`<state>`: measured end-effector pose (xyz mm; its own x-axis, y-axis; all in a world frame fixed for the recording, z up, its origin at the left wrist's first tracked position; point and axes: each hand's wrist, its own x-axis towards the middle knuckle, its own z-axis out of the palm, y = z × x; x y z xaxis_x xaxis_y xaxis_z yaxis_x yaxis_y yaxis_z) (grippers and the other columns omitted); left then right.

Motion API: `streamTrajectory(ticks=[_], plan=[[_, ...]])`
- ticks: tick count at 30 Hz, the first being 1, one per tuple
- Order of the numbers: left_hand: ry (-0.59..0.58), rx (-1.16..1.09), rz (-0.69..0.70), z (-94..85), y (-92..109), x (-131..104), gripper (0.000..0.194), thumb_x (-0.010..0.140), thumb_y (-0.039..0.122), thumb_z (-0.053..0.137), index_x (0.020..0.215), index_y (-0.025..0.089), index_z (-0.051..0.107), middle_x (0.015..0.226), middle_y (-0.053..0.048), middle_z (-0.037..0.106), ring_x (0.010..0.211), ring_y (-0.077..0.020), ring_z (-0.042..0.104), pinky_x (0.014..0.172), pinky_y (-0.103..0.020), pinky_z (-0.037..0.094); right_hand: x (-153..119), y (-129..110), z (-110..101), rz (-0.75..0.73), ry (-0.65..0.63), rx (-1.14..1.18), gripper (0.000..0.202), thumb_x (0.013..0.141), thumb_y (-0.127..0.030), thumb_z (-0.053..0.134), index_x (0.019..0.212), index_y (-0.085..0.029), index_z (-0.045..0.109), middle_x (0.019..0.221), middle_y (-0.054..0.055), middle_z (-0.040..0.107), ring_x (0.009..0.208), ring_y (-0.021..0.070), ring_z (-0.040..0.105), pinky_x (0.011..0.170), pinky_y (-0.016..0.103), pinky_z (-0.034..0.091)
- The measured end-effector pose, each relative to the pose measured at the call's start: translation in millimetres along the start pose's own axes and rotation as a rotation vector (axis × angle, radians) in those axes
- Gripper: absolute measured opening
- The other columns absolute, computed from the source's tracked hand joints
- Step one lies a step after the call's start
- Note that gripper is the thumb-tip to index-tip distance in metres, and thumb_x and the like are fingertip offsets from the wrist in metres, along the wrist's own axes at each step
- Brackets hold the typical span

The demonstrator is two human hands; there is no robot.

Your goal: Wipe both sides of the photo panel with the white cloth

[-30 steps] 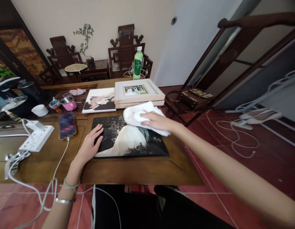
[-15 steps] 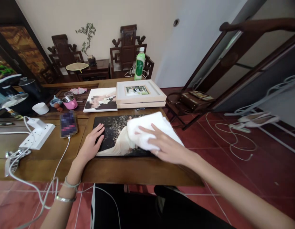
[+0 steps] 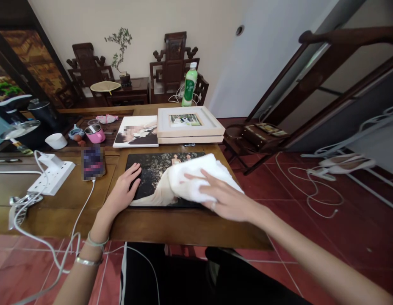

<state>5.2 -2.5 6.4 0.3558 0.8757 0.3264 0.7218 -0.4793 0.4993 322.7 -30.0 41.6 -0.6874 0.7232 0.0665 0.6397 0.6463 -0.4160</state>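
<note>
A dark glossy photo panel (image 3: 155, 169) of a couple lies flat on the wooden table (image 3: 171, 228). My left hand (image 3: 123, 192) rests flat on its left edge, fingers spread, holding it down. My right hand (image 3: 223, 197) presses a white cloth (image 3: 199, 178) onto the panel's near right part, and the cloth hides that corner.
Behind the panel lie a second photo print (image 3: 136, 132) and stacked pale wooden frames (image 3: 190, 125), with a green bottle (image 3: 189, 84) further back. A phone (image 3: 92, 163), power strip (image 3: 50, 178) and cables sit at left, near a pink cup (image 3: 96, 134). Cords trail over the red tiled floor at right.
My right hand drew the cloth from the panel's far right corner down toward its near right part. The left hand stayed on the left edge.
</note>
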Motion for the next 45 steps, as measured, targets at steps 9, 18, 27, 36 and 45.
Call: streamTrajectory(ticks=[9, 18, 27, 36, 45], plan=[[0.012, -0.009, -0.013, 0.8, -1, 0, 0.042, 0.094, 0.032, 0.041, 0.128, 0.012, 0.055, 0.142, -0.014, 0.048, 0.136, -0.0234, 0.039, 0.113, -0.044, 0.031, 94, 59, -17, 0.189, 0.071, -0.035, 0.030, 0.088, -0.031, 0.041, 0.108, -0.020, 0.061, 0.117, 0.010, 0.065, 0.116, 0.0358, 0.052, 0.093, 0.049, 0.042], [0.043, -0.009, -0.069, 3.7, -4, 2, 0.046, 0.094, 0.030, 0.040, 0.136, 0.014, 0.046, 0.147, -0.014, 0.041, 0.140, -0.0245, 0.030, 0.114, -0.048, 0.026, 38, 6, 10, -0.068, 0.115, -0.076, 0.024, 0.075, -0.010, 0.047, 0.091, -0.017, 0.063, 0.142, 0.015, 0.047, 0.141, 0.0308, 0.021, 0.111, 0.063, 0.013], [0.038, 0.019, -0.083, 7.1, -4, 5, 0.044, 0.093, 0.028, 0.037, 0.130, 0.009, 0.052, 0.143, -0.017, 0.045, 0.138, -0.0252, 0.033, 0.113, -0.047, 0.029, -25, -49, 29, -0.243, 0.016, -0.041, 0.027, 0.065, -0.008, 0.050, 0.084, -0.019, 0.066, 0.144, 0.011, 0.043, 0.140, 0.0336, 0.021, 0.111, 0.066, 0.007], [0.010, 0.026, -0.064, 3.1, -3, 3, 0.045, 0.094, 0.030, 0.038, 0.131, 0.009, 0.051, 0.145, -0.017, 0.043, 0.139, -0.0246, 0.033, 0.115, -0.045, 0.027, 50, -3, 3, -0.068, 0.047, -0.090, 0.023, 0.079, -0.013, 0.044, 0.092, -0.019, 0.063, 0.133, 0.012, 0.055, 0.136, 0.0291, 0.034, 0.112, 0.055, 0.022], [0.006, 0.027, -0.071, 4.7, -6, 2, 0.044, 0.094, 0.029, 0.037, 0.133, 0.010, 0.049, 0.146, -0.016, 0.042, 0.139, -0.0238, 0.032, 0.115, -0.046, 0.027, 106, 34, -6, 0.087, 0.074, -0.136, 0.025, 0.086, -0.020, 0.040, 0.097, -0.014, 0.061, 0.104, 0.016, 0.067, 0.107, 0.0357, 0.056, 0.089, 0.051, 0.042]])
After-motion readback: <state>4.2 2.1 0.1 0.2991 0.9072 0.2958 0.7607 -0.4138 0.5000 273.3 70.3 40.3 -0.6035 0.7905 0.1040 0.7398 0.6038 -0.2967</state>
